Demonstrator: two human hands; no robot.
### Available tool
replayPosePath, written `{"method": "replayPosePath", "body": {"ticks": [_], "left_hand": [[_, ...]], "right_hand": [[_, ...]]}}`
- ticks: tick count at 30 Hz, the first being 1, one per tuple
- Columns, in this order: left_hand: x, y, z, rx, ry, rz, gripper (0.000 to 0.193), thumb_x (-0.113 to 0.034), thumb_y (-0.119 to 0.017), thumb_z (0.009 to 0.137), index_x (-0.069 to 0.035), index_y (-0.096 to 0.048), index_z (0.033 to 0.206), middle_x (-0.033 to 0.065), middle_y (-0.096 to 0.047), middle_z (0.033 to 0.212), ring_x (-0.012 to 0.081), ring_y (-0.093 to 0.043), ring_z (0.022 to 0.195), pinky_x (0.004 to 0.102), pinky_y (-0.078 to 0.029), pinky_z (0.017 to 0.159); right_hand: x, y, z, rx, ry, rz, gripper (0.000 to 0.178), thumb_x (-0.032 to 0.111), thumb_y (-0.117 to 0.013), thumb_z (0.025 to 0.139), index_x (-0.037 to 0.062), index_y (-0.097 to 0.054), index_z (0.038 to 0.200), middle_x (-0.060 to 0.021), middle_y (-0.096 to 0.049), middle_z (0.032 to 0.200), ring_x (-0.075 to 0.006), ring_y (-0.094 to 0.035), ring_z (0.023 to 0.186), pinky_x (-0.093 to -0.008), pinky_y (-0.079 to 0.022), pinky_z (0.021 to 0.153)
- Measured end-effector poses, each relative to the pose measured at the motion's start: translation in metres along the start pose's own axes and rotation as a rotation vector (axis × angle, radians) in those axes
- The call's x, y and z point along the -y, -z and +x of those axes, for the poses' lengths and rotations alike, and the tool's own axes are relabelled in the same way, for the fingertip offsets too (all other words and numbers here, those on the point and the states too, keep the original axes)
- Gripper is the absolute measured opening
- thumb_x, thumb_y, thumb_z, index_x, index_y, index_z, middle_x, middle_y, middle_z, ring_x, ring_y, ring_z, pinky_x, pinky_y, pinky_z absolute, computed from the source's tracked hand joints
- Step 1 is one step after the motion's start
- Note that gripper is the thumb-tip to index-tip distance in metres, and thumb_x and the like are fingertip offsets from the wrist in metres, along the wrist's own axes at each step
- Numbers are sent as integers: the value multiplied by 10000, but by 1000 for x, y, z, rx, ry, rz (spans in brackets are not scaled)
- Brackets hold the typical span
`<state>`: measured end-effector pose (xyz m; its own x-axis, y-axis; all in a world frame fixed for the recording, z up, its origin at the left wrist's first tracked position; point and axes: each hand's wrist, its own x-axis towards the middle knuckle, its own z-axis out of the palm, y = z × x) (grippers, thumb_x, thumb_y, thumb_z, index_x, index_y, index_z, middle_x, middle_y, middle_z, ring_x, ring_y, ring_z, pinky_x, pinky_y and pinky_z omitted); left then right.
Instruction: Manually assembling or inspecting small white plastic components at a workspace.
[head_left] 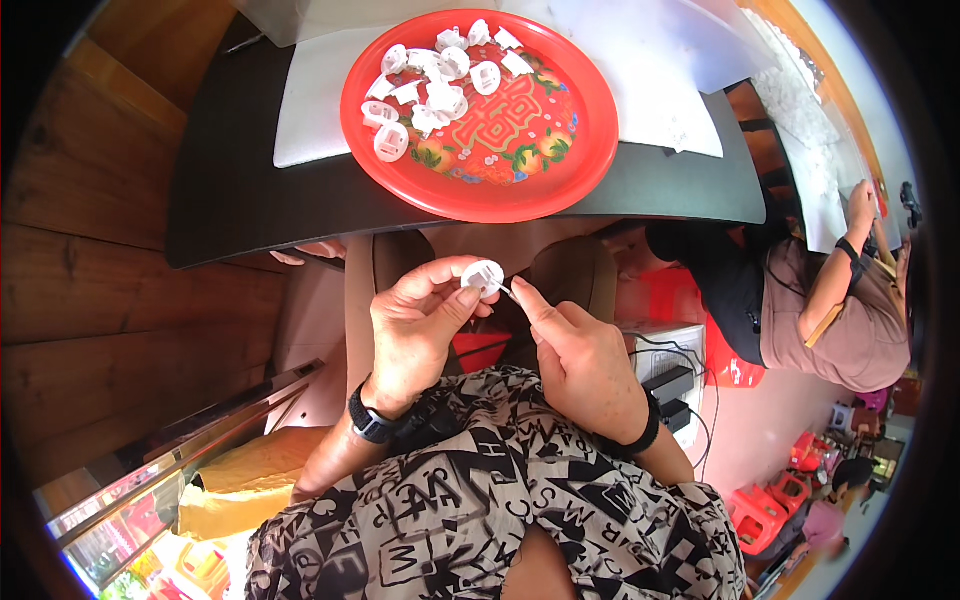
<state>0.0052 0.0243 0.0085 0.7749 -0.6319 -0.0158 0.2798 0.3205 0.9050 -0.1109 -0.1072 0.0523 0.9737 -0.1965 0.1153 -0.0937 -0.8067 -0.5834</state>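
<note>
My left hand pinches a small round white plastic part between thumb and fingers, over my lap and just off the table's near edge. A raised shape shows on the part's face. My right hand is closed around a thin, pale, pointed tool, its index finger stretched along it. The tool's tip meets the part's right rim; most of its handle is hidden in the hand, so its exact kind cannot be made out. Several similar white parts lie on the left and far side of a red round tray.
The tray rests on white sheets over a dark table. A wooden wall stands at the left. To the right are a white box with black adapters and cables, and a seated person. Red stools stand farther back.
</note>
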Motion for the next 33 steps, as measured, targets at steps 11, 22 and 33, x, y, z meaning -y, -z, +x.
{"method": "replayPosePath", "body": {"ticks": [11,22,33], "left_hand": [[2,-1,-1,8,-34,-14,222,45,-553,859,25,-584,1077,103,-632,972,140,-607,851,262,-524,736],[3,-6,1,-3,-28,-53,206,39,-545,866,34,-572,1071,111,-628,979,151,-609,864,274,-527,741],[1,-5,0,-8,-7,-51,214,35,-554,862,28,-576,1074,112,-630,979,153,-612,861,273,-528,745]], "right_hand": [[0,-2,0,49,10,-30,586,2,-554,726,15,-430,1299,-120,-505,694,-289,-542,541,-389,-459,494],[2,0,0,16,7,-54,591,5,-562,727,21,-425,1302,-115,-492,684,-286,-539,522,-388,-461,486],[4,2,0,7,4,-84,567,5,-556,732,24,-443,1287,-108,-484,667,-281,-534,513,-385,-459,478]]}}
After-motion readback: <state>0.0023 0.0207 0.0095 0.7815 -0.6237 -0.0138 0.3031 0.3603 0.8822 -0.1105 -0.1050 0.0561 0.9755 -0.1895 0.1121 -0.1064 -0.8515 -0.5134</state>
